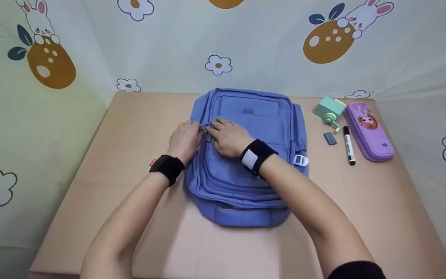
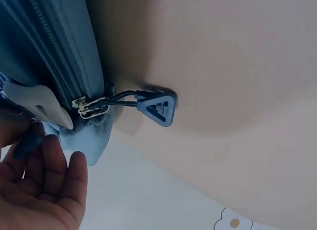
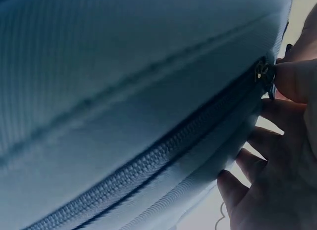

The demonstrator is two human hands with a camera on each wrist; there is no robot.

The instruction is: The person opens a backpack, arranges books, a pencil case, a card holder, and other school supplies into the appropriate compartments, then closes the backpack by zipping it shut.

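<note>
A blue backpack (image 1: 252, 128) lies flat on the table, its carry handle toward the near edge. My left hand (image 1: 186, 140) is at its left side and pinches a dark blue zipper pull (image 2: 28, 143) between thumb and finger. My right hand (image 1: 230, 137) rests on the front panel just beside it, fingers extended against the fabric. The right thumb touches a metal zipper slider (image 3: 262, 71). Behind that slider runs a line of zipper teeth (image 3: 143, 161). Another zipper pull with a triangular tag (image 2: 161, 109) hangs off the bag's side, near a grey plastic buckle (image 2: 42, 104).
Right of the backpack stand a green sharpener with a crank (image 1: 329, 108), a small dark blue eraser (image 1: 330, 138), a black-and-white marker (image 1: 349, 145) and a purple pencil case (image 1: 370, 131). A patterned curtain (image 1: 176, 42) surrounds the brown table (image 1: 138, 186).
</note>
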